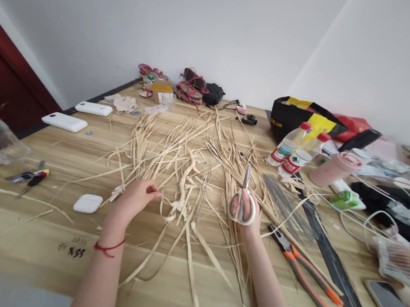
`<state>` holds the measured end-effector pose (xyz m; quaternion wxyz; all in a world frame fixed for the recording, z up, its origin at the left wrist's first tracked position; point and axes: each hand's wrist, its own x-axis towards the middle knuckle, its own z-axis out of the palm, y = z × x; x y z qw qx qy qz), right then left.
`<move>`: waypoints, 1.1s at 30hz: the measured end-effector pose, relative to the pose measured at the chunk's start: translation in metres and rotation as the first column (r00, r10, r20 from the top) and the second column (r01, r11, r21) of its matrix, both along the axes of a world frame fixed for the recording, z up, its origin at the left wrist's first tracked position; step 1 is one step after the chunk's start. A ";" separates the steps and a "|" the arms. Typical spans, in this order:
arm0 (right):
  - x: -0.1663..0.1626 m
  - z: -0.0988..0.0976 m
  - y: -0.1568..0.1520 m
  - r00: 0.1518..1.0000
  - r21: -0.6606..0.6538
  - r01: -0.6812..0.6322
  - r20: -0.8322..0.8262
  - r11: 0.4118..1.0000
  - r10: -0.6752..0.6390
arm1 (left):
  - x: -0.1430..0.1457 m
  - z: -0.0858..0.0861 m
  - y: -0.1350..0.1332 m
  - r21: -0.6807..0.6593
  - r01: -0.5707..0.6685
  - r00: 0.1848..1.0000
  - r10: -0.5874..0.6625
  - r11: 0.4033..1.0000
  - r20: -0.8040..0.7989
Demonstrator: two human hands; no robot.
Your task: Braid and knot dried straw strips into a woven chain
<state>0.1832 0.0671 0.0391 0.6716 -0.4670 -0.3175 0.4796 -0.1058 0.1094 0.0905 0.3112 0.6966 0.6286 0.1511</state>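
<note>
My left hand (142,195) is closed in a pinch at the end of a thin, curled straw strip (161,210). That strip runs to a braided straw piece (183,183), which lies in the middle of the table with loose ends fanning towards me. My right hand (251,219) is closed around white-handled scissors (242,205), fingers through the loops and blades pointing away from me. Whether the blades are fully together is hard to see. Many loose straw strips (165,143) lie spread around and beyond the braided piece.
Orange-handled pliers (304,270) lie right of my right forearm. Two water bottles (288,146), a pink tumbler (335,168) and a black-yellow bag (302,118) stand at the right. A white case (87,203) and small pliers (33,177) lie left. Thin wires (288,203) are near the bottles.
</note>
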 end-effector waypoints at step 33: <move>0.018 -0.038 0.000 0.049 0.035 0.195 0.998 0.980 -0.045 | 0.006 0.112 0.003 0.951 -0.069 0.997 -0.006 0.301 0.075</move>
